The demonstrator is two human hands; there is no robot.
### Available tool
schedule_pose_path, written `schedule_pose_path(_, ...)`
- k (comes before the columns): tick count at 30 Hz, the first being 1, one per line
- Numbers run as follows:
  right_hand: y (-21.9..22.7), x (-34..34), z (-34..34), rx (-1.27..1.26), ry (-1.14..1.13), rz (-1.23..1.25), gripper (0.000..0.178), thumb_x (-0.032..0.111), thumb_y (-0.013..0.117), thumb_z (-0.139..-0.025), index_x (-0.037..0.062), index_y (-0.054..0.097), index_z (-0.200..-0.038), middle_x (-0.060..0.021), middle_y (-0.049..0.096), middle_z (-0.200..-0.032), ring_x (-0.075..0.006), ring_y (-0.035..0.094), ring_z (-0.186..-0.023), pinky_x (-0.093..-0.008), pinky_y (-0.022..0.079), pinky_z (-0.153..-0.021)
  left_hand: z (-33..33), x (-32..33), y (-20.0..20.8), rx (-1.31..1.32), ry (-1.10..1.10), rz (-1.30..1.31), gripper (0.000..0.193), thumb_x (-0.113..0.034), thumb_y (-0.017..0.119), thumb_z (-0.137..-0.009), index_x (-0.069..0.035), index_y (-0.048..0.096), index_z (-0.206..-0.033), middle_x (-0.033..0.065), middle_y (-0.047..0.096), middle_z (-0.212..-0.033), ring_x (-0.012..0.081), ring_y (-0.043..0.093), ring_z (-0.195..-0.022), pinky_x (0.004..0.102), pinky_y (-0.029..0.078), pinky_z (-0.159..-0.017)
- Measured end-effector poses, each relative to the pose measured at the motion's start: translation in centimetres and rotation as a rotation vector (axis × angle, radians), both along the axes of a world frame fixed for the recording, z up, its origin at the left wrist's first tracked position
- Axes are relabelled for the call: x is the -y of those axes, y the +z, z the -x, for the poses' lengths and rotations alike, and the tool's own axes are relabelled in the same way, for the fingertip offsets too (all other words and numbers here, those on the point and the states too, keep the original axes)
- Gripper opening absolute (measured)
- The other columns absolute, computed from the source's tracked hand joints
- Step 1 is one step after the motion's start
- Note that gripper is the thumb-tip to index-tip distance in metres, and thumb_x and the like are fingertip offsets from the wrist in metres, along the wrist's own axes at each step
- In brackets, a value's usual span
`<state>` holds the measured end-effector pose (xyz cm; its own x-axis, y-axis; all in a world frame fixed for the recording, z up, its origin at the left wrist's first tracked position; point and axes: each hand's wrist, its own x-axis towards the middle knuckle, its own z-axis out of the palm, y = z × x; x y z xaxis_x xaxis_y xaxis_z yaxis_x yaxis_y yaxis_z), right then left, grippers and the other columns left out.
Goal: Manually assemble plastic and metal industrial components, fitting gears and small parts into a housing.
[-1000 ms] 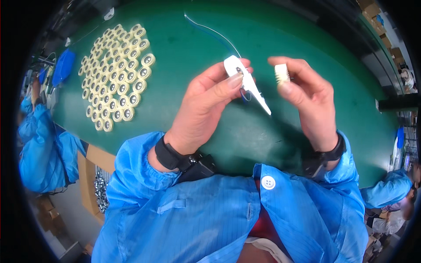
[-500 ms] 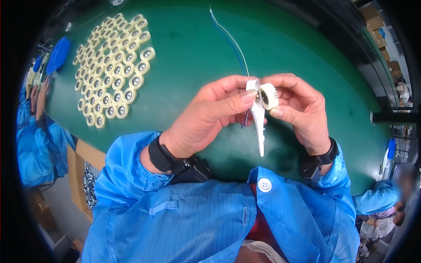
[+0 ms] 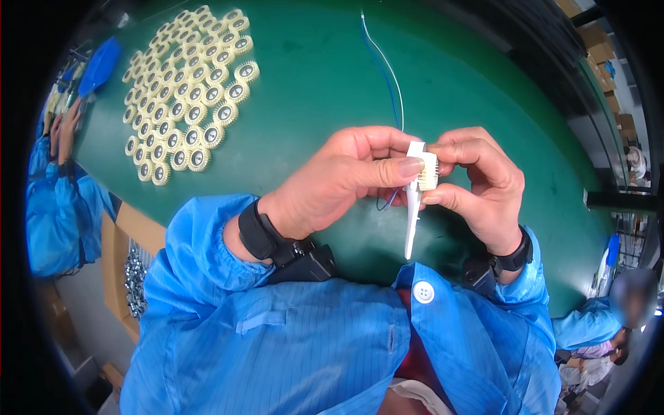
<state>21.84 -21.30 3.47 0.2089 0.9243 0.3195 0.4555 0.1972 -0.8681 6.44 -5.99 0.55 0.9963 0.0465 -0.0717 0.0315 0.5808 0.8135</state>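
Observation:
My left hand grips a white plastic part, whose long tapered end points down toward me. A cream toothed gear sits against the right side of its upper end. My right hand pinches that gear between thumb and fingers, and my left thumb also presses near it. White and blue wires run up and away from the part across the green table. Whether the gear is fully seated on the part is hidden by my fingers.
Many similar cream gears with dark centres lie grouped on the green table at the far left. A blue tray stands beyond them. Lower left is a cardboard box of small metal pieces. Co-workers in blue sit at both sides.
The gear, which was tilted with its dark centre showing, is now turned edge-on and flat against the white part. The part and both hands sit slightly lower in view.

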Motion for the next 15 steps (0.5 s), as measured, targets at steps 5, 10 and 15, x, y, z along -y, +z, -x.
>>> schedule_pose_path(5,0.01,-0.18,0.44,-0.396,0.017,-0.017,0.039,-0.004,0.076,-0.073,-0.0045,0.062,-0.109,-0.0124,0.058,-0.11,-0.0152,0.061,-0.091,-0.0266,0.054,-0.079,0.19,0.18,0.12,0.047,-0.047,0.186,0.044,-0.028,0.06,-0.092,-0.002,0.05,-0.125,0.0086,0.062,-0.113,0.018,0.062,-0.101,0.0332,0.049,-0.088)
schedule_pose_path(10,-0.1,-0.23,0.45,-0.425,0.0,0.011,0.04,-0.005,0.075,-0.074,-0.005,0.061,-0.111,-0.0134,0.057,-0.112,-0.0169,0.062,-0.093,-0.0276,0.056,-0.079,0.22,0.23,0.08,0.031,0.017,0.185,0.043,-0.024,0.062,-0.091,-0.002,0.049,-0.126,0.01,0.061,-0.117,0.02,0.061,-0.106,0.0348,0.049,-0.09)
schedule_pose_path(15,0.1,-0.25,0.29,-0.214,-0.017,-0.027,0.038,-0.003,0.077,-0.072,-0.0041,0.064,-0.108,-0.0138,0.059,-0.109,-0.0174,0.063,-0.092,-0.0302,0.057,-0.077,-0.01,0.29,0.16,0.053,0.065,0.14,0.044,-0.013,0.069,-0.085,0.001,0.051,-0.123,0.0126,0.063,-0.113,0.0198,0.061,-0.106,0.0336,0.048,-0.093)
